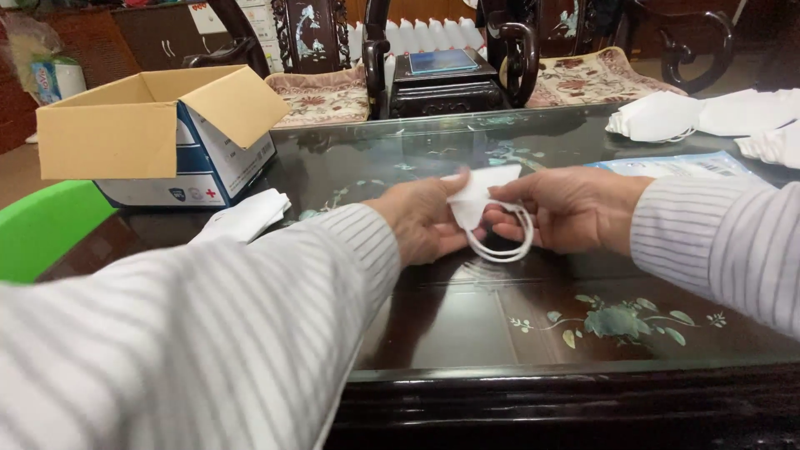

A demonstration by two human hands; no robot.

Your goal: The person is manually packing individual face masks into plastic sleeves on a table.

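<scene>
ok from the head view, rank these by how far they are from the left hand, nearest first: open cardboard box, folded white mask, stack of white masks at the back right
1. folded white mask, held in the left hand.
2. open cardboard box, at the table's left end.
3. stack of white masks, back right, past the right hand.

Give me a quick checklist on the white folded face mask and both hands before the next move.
1. White folded face mask held by both hands: ok.
2. Left hand grips its left edge: ok.
3. Right hand holds the white ear loops: ok.
4. Loops untangled: cannot tell.
5. Open cardboard box within reach on the glossy dark table: ok.
6. Mask clean: cannot tell.
</scene>
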